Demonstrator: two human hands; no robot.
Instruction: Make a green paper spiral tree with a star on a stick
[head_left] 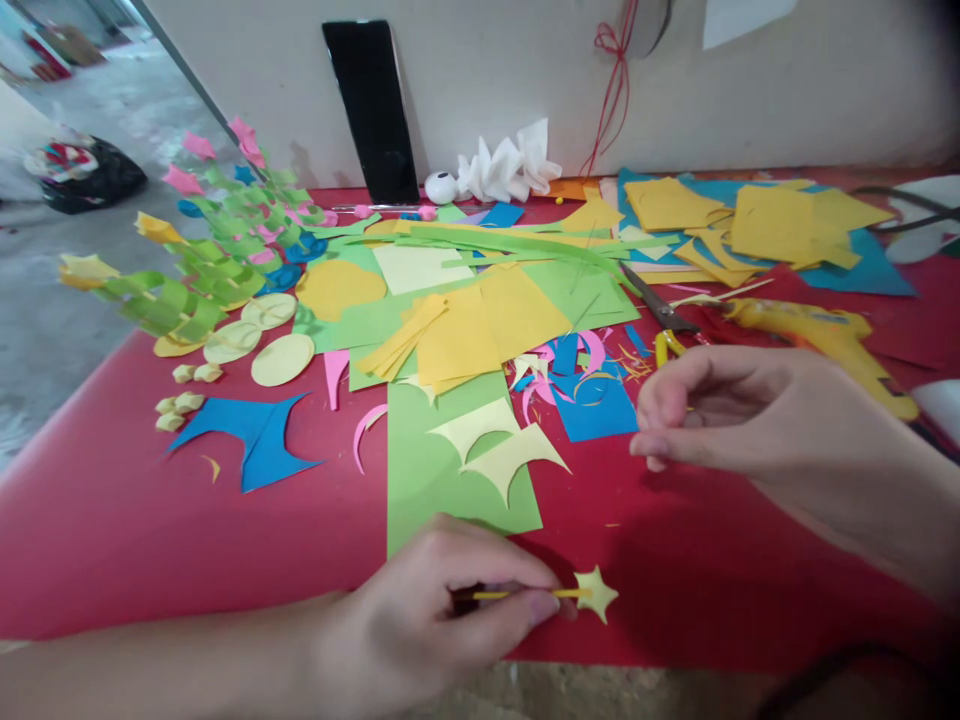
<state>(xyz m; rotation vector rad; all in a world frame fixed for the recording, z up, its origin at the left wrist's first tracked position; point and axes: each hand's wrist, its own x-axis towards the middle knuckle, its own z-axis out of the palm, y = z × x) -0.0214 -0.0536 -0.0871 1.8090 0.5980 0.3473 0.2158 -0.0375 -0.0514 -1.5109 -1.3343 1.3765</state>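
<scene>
My left hand [442, 625] pinches a thin yellow stick [517, 594] near the table's front edge. A small pale-yellow paper flower [598, 592] sits on the stick's right tip. My right hand [720, 410] hovers above the red table [112, 520] at the right, its fingers curled loosely toward each other; I cannot make out anything between them. A green paper sheet [420, 470] with pale-yellow cut scraps [502, 450] lies between the hands.
A yellow glue gun [817, 335] and scissors [660, 305] lie behind my right hand. Yellow, green and blue paper sheets cover the table's middle and back right. A branch of green paper leaves with pink and yellow flowers [217, 250] rests at left. A black panel [371, 110] leans on the wall.
</scene>
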